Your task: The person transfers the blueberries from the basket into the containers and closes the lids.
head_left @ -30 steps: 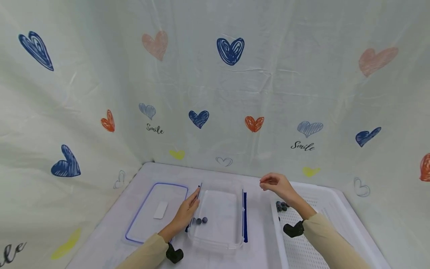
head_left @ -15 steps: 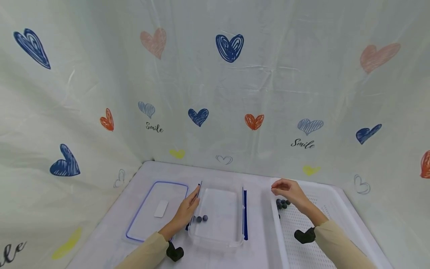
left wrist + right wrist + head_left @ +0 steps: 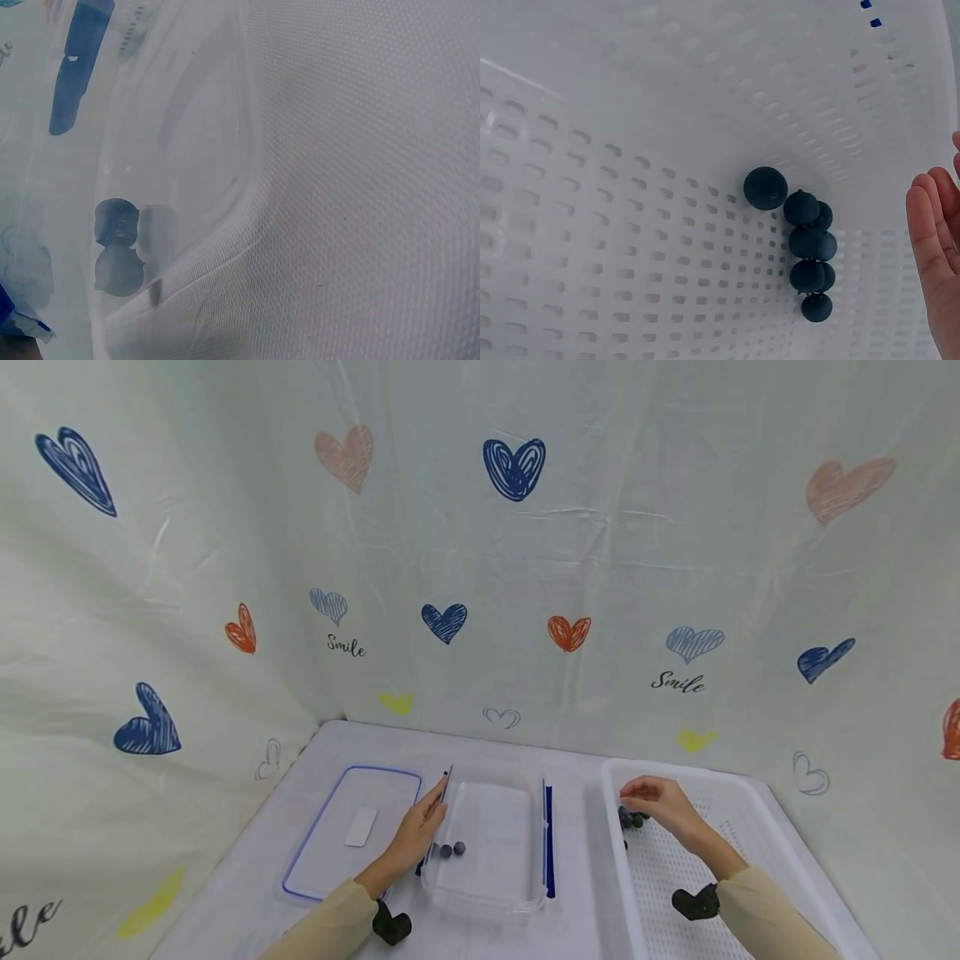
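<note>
Reaching right hand, fingers loosely curled, empty, over berries in basket; left hand grips container edge.

Right hand: a second ago it was raised over the bare cloth between the clear plastic container and the white perforated plastic basket; it has since moved rightward and down, and now sits low inside the basket's near-left corner.
Relation to the dark blue round berries: earlier well apart and above them; now the fingers hover just over the cluster, touching or nearly so, cannot tell which.
Right forearm: drawn back toward the person, sleeve lower in the head view.
</note>
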The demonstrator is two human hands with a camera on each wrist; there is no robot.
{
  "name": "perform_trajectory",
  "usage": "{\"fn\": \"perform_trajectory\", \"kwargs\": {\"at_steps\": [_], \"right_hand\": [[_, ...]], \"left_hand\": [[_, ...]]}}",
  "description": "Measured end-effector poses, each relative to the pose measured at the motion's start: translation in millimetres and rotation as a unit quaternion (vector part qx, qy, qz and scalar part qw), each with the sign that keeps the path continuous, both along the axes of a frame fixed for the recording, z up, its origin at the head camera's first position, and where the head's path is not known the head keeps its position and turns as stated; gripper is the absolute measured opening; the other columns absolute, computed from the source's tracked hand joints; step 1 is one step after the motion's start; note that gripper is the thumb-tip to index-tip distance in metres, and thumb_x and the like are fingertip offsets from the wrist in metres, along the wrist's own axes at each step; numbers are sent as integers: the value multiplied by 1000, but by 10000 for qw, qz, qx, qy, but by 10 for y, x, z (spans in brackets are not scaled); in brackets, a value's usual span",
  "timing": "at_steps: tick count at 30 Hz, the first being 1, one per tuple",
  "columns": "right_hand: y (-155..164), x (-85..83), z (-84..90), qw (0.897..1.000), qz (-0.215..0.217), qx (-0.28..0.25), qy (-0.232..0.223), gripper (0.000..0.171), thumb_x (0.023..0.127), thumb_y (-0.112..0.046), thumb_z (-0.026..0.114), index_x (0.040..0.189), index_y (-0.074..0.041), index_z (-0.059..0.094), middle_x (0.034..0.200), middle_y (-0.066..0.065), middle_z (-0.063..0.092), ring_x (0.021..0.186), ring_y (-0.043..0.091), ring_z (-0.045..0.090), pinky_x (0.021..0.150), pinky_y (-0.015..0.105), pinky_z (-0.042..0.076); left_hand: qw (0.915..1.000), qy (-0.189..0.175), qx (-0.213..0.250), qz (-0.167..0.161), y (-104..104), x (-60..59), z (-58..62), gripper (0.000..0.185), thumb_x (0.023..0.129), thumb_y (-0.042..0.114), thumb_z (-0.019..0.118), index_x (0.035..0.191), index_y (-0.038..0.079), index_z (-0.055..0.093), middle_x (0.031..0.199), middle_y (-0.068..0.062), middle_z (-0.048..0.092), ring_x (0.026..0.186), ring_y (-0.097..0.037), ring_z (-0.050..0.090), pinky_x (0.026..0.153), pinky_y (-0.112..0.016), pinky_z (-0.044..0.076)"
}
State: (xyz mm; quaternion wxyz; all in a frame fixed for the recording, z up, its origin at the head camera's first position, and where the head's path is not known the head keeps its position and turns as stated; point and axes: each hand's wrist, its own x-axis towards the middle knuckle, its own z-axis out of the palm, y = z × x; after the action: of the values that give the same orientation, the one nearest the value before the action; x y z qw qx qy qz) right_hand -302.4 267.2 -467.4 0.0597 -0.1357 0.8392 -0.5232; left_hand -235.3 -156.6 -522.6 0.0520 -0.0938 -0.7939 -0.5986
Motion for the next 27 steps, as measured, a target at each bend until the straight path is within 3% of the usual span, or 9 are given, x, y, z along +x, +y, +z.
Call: {"fn": "perform_trajectory", "kwargs": {"at_steps": [6,12,27], "right_hand": [[63,68,-106,9996,180,158,-122,30,93,-12,72,110,11,66,103,17,71,90,17,67,84,33,57],[113,109,-205,9992,201,310,-165,30,90,-12,75,110,10,68,104,17,71,89,15,66,78,22,56],[178,145,-442,9981,481,290,-240,32,85,-4,77,110,12,66,97,16,70,82,16,66,73,24,57]], "left_hand": [[10000,62,-34,-41,-6,1,2,52,107,13,46,154,-3,31,160,-22,24,146,-35,25,116,-44,24],[10000,41,-84,-34,-8,-5,-6,51,108,12,45,154,-3,30,159,-23,24,145,-36,25,116,-44,23],[9998,72,-176,-54,0,7,8,50,108,10,42,154,-4,29,160,-22,24,145,-36,25,116,-43,23]]}}
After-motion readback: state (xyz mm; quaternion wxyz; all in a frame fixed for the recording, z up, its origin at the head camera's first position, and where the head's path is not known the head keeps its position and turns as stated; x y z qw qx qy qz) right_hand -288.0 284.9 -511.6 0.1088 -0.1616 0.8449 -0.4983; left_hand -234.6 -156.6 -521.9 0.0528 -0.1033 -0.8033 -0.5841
